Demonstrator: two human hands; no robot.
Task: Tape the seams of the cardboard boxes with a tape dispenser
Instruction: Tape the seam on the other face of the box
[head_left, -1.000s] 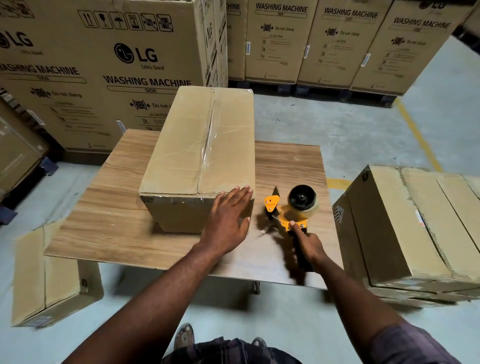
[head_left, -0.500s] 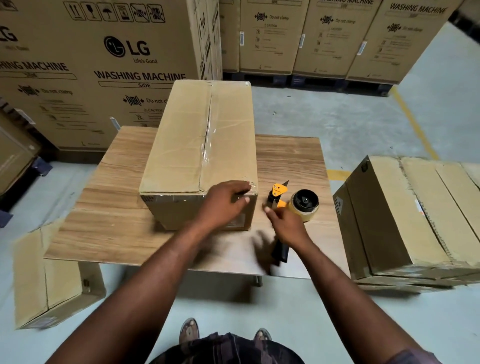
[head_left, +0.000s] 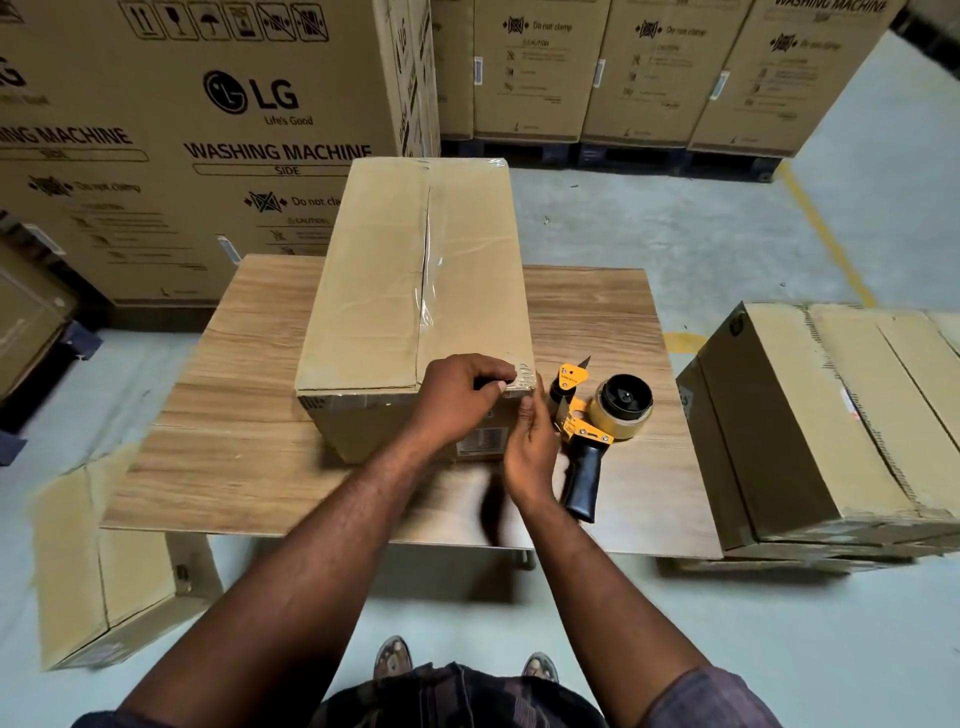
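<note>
Left grip (head_left: 462, 397) on box (head_left: 395, 270), tape dispenser (head_left: 602, 415) beside.

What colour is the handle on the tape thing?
The handle is black, under a yellow frame; best seen in the head view.

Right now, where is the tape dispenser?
In the head view, the tape dispenser lies on the wooden table, to the right of the cardboard box, close beside the right hand.
</note>
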